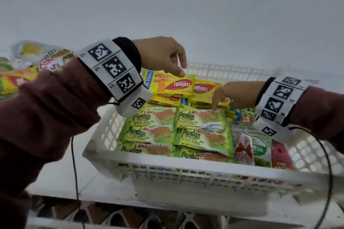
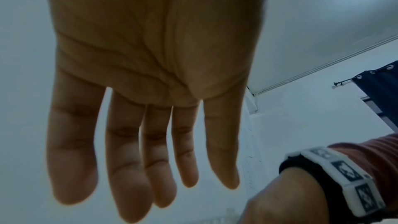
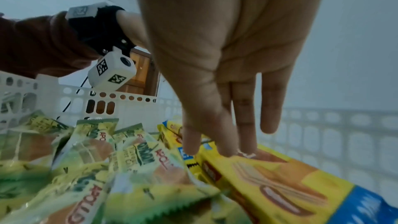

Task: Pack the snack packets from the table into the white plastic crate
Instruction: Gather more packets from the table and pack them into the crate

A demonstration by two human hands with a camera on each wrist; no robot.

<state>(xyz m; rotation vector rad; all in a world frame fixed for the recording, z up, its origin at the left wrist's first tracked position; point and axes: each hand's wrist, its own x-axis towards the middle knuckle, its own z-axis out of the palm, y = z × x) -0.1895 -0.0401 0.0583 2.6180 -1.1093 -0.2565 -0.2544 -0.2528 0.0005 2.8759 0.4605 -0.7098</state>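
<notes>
I see my left hand (image 1: 163,55) hanging slack and empty over the white perforated plastic crate (image 1: 186,173). My right hand (image 1: 234,95) reaches in, fingers straight, tips resting on a yellow "nabati" wafer packet (image 3: 280,176) and gripping nothing. Green "Apollo Pandan Flavour Layer Cake" packets (image 1: 201,119) fill the crate's near side. More packets (image 1: 37,61) lie outside, at far left.

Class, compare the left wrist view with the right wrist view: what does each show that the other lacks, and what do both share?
Only the left wrist view: the left hand palm with straight fingers holding nothing, and a dark blue curtain.
Only the right wrist view: the white plastic crate, Apollo Pandan cake packets, and fingers touching a yellow Nabati wafer packet.
Both: the right hand, open, and a white wall.
</notes>
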